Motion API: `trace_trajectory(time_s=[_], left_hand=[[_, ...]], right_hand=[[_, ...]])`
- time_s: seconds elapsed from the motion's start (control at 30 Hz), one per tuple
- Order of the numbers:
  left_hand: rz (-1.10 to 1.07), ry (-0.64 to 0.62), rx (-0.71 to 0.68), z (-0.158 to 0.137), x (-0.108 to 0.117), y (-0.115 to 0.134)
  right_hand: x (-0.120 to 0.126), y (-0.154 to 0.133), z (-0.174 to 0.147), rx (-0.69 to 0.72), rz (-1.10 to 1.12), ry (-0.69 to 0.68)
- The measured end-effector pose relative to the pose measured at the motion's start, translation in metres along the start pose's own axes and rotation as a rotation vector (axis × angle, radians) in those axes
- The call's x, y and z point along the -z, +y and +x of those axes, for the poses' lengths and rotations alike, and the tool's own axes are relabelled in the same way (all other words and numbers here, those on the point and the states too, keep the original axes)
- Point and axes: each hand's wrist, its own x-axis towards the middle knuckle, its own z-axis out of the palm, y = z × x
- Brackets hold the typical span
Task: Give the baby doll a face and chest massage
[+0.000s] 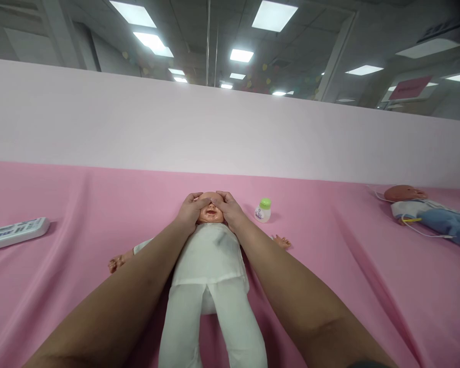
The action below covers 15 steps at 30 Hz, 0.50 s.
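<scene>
I see the doll face-up on pink cloth, head at twelve o'clock, feet toward the person. The left hand and right hand cup that head from opposite sides, fingers curled round it, thumbs across the upper face; such matched grips probably stop it rolling. At three from the head stands a bottle, seemingly within reach. Farther out, a white case lies toward nine, a second doll at three, both well apart from the hands.
</scene>
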Motion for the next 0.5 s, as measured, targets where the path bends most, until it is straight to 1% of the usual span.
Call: trace_trajectory(time_s=[0.13, 0.23, 0.33, 0.5], left_hand=[[0.031, 0.004, -0.033, 0.0037, -0.001, -0.0027], [0.002, 0.027, -0.053, 0.0057, -0.0013, -0.0056], [-0.005, 0.068, -0.035, 0.0062, -0.0012, -0.0068], [-0.013, 0.105, -0.013, 0.0053, -0.002, -0.0052]], right_hand=[[0.0016, 0.0044, 0.0051, 0.048, 0.009, 0.006], [0.0029, 0.0064, 0.0075, 0.044, 0.023, 0.034], [0.0044, 0.006, 0.0081, 0.014, 0.026, 0.059], [0.0094, 0.0035, 0.0066, -0.08, 0.082, 0.039]])
